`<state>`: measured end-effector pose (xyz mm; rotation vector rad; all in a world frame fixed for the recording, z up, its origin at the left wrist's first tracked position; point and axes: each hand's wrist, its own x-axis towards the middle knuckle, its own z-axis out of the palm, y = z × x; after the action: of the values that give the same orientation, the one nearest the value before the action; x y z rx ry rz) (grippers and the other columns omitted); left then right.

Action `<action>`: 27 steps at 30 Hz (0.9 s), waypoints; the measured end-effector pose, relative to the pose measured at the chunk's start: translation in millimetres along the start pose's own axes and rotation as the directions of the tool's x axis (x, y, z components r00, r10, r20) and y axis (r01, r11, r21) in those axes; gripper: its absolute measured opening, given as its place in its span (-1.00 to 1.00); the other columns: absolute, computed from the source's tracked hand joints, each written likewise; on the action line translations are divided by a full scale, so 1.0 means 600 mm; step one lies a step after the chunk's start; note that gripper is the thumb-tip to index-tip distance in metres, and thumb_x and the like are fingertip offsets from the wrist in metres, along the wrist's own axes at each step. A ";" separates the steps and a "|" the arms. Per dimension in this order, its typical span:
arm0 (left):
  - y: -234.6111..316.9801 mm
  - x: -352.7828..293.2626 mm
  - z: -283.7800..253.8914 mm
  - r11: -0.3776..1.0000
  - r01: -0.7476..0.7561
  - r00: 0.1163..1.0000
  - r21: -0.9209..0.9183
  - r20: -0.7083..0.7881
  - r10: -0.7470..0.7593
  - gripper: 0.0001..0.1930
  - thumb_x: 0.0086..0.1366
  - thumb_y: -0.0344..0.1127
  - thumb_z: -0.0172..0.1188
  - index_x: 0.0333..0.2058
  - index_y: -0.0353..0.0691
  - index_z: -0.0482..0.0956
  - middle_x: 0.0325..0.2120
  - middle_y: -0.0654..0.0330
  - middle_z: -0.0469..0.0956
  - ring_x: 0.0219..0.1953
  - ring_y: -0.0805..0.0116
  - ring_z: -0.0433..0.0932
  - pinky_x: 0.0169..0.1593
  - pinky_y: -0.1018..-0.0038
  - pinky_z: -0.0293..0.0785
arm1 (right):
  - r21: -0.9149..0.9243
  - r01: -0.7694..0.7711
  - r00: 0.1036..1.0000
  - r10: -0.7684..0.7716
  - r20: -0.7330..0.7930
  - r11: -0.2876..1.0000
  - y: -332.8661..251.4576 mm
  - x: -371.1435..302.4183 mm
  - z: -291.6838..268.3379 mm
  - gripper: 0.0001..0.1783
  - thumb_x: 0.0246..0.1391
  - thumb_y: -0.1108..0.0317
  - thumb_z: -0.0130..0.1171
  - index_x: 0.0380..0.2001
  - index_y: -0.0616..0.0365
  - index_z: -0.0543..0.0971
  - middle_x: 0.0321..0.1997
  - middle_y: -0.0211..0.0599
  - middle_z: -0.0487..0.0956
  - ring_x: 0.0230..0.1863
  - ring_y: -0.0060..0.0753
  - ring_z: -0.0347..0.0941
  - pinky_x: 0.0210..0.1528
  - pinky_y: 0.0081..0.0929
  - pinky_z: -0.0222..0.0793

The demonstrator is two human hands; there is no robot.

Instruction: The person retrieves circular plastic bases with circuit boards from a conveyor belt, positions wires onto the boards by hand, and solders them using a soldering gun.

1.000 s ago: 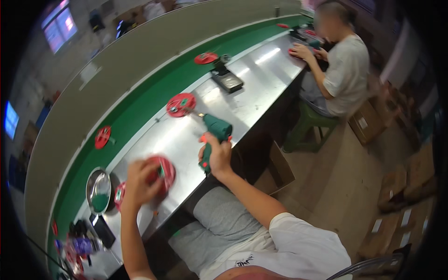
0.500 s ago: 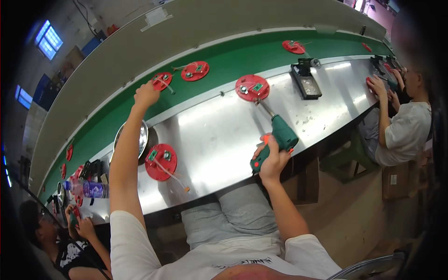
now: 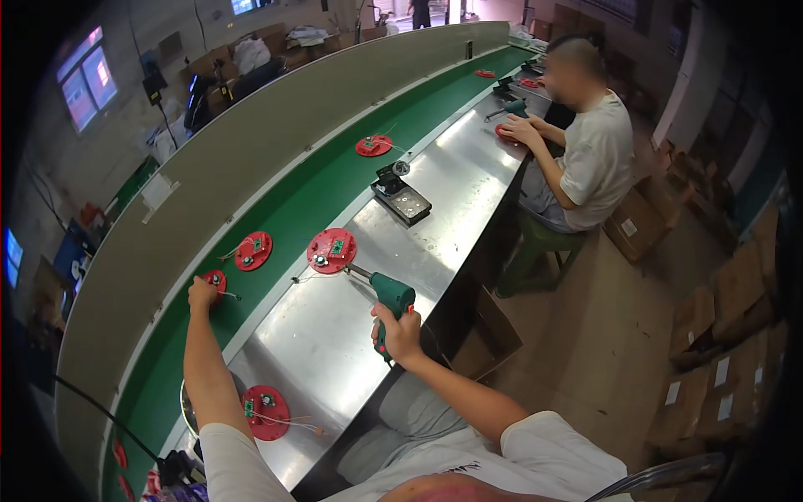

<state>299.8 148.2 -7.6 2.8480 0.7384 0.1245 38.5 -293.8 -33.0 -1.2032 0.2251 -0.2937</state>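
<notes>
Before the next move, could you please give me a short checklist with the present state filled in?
1. Left hand gripping the red disc on the green strip: cannot tell; the hand covers its left edge.
2. Right hand holding the green tool: ok.
3. Tool set down on the black tray: not ok; it is in the hand.
4. Tool's tip clear of the upper bench disc: cannot tell; it points close to the rim.
5. Lower bench disc lying on the metal bench: ok.
</notes>
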 end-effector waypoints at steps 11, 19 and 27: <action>-0.022 -0.068 -0.021 0.918 -0.206 0.971 -0.339 0.044 0.235 -0.62 0.02 -0.36 0.32 -0.12 -0.26 0.61 -0.19 -0.09 0.67 -0.17 0.13 0.68 -0.10 0.27 0.60 | 0.000 -0.012 0.999 0.012 -0.032 1.000 -0.001 -0.013 0.003 -0.67 0.21 0.19 0.16 -0.48 0.26 0.51 -0.77 -0.23 0.48 -0.78 -0.44 0.41 -0.69 -0.49 0.31; 0.059 -0.452 -0.047 0.658 -0.542 0.810 -0.524 -0.116 0.575 -0.62 -0.04 -0.63 0.16 -0.15 -0.35 0.60 -0.32 -0.10 0.67 -0.22 0.09 0.68 -0.14 0.33 0.57 | -0.003 -0.040 0.999 0.040 0.016 0.999 -0.009 0.011 0.005 -0.69 0.20 0.20 0.13 -0.50 0.21 0.53 -0.75 -0.25 0.49 -0.74 -0.39 0.44 -0.62 -0.44 0.36; -0.019 -0.645 -0.067 0.746 -0.561 0.801 -0.357 -0.463 0.381 -0.60 -0.02 -0.62 0.17 -0.13 -0.27 0.62 -0.05 -0.04 0.58 0.11 -0.07 0.47 0.23 0.16 0.35 | 0.098 -0.169 0.976 0.153 0.155 0.981 0.001 -0.013 0.030 -0.68 0.23 0.21 0.11 -0.43 0.28 0.45 -0.70 -0.25 0.40 -0.70 -0.34 0.36 -0.64 -0.37 0.32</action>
<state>-47.9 -24.5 17.1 2.4627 -0.0299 0.8127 36.9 -274.9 -27.3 -1.0840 0.1744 -0.0741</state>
